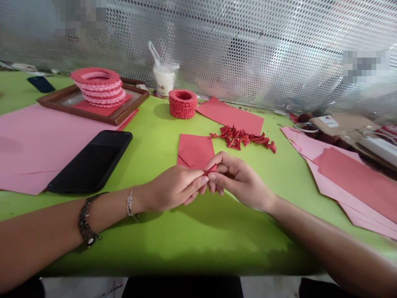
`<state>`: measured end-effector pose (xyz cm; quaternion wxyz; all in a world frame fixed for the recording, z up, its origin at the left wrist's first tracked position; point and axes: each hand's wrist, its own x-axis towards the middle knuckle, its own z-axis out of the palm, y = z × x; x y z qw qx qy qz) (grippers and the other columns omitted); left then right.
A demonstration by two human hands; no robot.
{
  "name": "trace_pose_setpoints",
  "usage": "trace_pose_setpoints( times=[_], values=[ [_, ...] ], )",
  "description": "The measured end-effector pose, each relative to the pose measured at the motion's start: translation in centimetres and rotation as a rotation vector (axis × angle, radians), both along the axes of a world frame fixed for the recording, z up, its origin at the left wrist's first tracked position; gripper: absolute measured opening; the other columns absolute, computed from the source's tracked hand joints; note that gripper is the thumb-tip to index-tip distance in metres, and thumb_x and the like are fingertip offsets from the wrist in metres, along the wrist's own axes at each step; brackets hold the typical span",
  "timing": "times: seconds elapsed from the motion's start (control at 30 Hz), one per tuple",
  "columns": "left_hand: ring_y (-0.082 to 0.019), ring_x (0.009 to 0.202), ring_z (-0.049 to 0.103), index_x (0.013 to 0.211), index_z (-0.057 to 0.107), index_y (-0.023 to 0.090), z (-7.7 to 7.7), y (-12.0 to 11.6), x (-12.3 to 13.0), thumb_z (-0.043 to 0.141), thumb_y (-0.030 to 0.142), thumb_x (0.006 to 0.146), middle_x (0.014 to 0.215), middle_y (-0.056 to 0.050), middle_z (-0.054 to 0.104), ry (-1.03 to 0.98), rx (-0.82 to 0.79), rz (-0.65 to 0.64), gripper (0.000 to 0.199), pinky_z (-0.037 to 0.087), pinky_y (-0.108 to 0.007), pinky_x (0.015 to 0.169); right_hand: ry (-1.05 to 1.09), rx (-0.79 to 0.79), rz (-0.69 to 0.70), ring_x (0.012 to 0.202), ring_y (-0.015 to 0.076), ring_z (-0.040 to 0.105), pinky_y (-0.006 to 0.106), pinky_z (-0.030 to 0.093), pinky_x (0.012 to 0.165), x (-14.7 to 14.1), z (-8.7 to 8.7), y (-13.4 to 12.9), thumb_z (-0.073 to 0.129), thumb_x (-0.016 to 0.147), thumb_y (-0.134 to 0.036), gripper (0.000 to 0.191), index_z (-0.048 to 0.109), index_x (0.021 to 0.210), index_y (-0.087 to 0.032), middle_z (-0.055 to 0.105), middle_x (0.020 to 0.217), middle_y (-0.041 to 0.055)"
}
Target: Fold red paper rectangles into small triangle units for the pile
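My left hand [173, 188] and my right hand [238, 180] meet over the green table, both closed on one small folded piece of red paper [211, 169]. Thumbs and fingertips pinch it from either side, and much of the piece is covered. Just beyond my fingers lie red paper squares [196, 148]; the near edge is behind my hands. Past my right hand, a heap of small folded red paper triangles [238, 137] is spread out. A larger red sheet [232, 116] lies behind the heap.
A black phone [93, 161] lies at left on pink sheets [37, 136]. Behind it, pink-red ring stacks [99, 89] stand in a brown wooden frame [116, 118]. A red ring stack [182, 105] and white cup [164, 80] stand farther back. Red and pink sheets [359, 178] lie at right.
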<state>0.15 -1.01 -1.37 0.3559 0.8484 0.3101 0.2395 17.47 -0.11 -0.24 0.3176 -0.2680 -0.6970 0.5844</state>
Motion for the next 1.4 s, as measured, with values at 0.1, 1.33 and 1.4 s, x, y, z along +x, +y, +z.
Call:
trace_pose_setpoints(
  times=[0.1,1.33,1.4],
  values=[
    [-0.004,0.035,0.041,0.067,0.043,0.015,0.1,-0.1,-0.1,0.026,0.025,0.088,0.042,0.007,0.044,-0.062,-0.168,-0.036,0.029,0.034,-0.015,0.040,0.038,-0.029,0.048,0.052,0.0058,0.052,0.015,0.042,0.044,-0.1,-0.1,0.0,0.042,0.083,-0.013,0.002,0.043,0.084,-0.014,0.053,0.057,-0.0028],
    [-0.011,0.047,0.045,0.071,0.046,0.015,0.0,0.2,0.0,0.035,0.033,0.086,0.052,0.003,0.049,0.285,0.556,0.211,0.026,0.029,-0.023,0.045,-0.521,0.699,-0.042,0.047,0.0047,0.044,0.016,0.036,0.048,1.1,1.0,0.2,0.036,0.087,-0.018,0.020,0.051,0.074,-0.013,0.051,0.057,-0.0017],
    [-0.012,0.046,0.045,0.071,0.046,0.015,0.1,0.2,0.0,0.033,0.031,0.087,0.051,0.002,0.051,0.314,0.706,0.229,0.026,0.029,-0.023,0.045,-0.507,0.637,0.007,0.048,0.0050,0.044,0.016,0.036,0.048,1.1,1.0,0.0,0.034,0.087,-0.019,0.022,0.049,0.072,-0.013,0.051,0.058,-0.0014]
  ],
)
